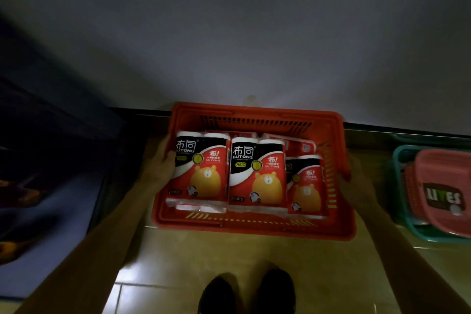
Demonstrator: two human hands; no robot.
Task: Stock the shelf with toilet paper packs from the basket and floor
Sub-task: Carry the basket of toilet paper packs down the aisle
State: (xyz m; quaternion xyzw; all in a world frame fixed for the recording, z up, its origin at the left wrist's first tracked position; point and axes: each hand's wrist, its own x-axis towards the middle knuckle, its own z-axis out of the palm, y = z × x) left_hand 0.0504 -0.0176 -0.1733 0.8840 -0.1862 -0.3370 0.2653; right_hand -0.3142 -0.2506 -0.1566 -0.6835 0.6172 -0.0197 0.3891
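The left hand (163,160) grips the left wall of the red basket (254,229), its fingers curled over the rim and touching the leftmost toilet paper pack (197,173). Just to the right of that hand, three packs stand side by side across the front of the basket, with more lying behind them toward the wall (229,46). The basket sits on or just above the tiled floor (229,250), close to the baseboard; which, I cannot tell. The right hand (354,173) is at the basket's right side, mostly hidden behind the rim, so whether it grips is unclear. Further right of that hand lies a teal basket (400,186) holding pink ones. No shelf is in view, and the basket looks full, so stocking seems barely begun: every visible pack is left to place.
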